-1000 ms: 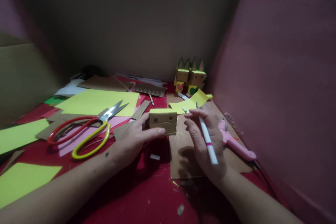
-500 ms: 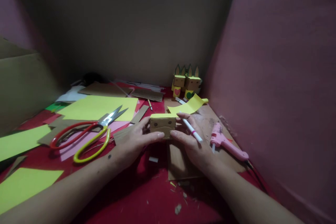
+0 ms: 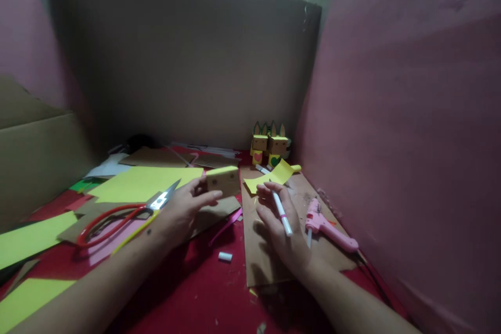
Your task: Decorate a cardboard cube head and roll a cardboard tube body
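A small cardboard box (image 3: pixel 223 182) with a yellow top and two drawn eyes is gripped at its left end by my left hand (image 3: pixel 190 206). My right hand (image 3: pixel 284 224), apart from the box, has a white marker (image 3: pixel 282 211) with a pink band tucked between its fingers. Below my right hand lies a cardboard sheet (image 3: pixel 260 266). A curled yellow paper strip (image 3: pixel 274 175) rests just beyond that hand. The red-and-yellow-handled scissors (image 3: pixel 113 222) lie beside my left wrist, which partly covers them.
A pink glue gun (image 3: pixel 329 227) lies on the right of the cardboard. Two cardboard figures (image 3: pixel 268 143) with pointed ears stand at the back. Yellow paper (image 3: pixel 144 182) and cardboard scraps spread over the left. A white marker cap (image 3: pixel 225 256) sits on the red table (image 3: pixel 188 287). Walls rise behind and at right.
My right hand has come off the box and kept the marker. My left hand has moved the box to the left and turned it. The view has tilted upward.
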`<state>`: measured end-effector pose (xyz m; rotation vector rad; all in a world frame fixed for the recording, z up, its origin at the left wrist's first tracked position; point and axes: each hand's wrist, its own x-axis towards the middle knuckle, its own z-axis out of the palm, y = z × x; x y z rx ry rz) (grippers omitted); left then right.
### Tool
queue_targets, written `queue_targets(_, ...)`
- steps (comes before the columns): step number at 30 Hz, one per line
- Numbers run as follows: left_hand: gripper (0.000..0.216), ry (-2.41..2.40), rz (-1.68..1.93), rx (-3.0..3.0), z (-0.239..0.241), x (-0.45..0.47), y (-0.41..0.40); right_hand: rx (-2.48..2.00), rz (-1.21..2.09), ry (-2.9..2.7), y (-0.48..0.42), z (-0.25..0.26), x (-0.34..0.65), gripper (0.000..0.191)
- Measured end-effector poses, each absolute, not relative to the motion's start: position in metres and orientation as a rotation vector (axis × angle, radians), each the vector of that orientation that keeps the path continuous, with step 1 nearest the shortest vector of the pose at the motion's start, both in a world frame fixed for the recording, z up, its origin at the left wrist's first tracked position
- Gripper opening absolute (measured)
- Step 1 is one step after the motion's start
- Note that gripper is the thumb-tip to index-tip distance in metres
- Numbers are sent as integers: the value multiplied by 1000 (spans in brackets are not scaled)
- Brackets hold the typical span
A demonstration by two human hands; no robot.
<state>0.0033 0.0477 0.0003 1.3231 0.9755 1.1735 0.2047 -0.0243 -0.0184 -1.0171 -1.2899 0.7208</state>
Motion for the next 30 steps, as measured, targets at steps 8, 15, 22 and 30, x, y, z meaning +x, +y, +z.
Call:
queue_targets(8,60,1096,1281,1278,0,-17,77,-1014,425,-1494,-24,-22,206,24)
queue_targets(15,61,1062,1220,1284,3,-16,72,-1006,421,-1563,-24,-28,202,20)
queue_targets(22,55,1063,1216,1277,1,-18,77,-1022,441,-1592,-25,-29,204,20)
queue_targets(30,51,1029,1237,1274,-2,-17,76,-1033,482,-1607,-26,-30,203,22)
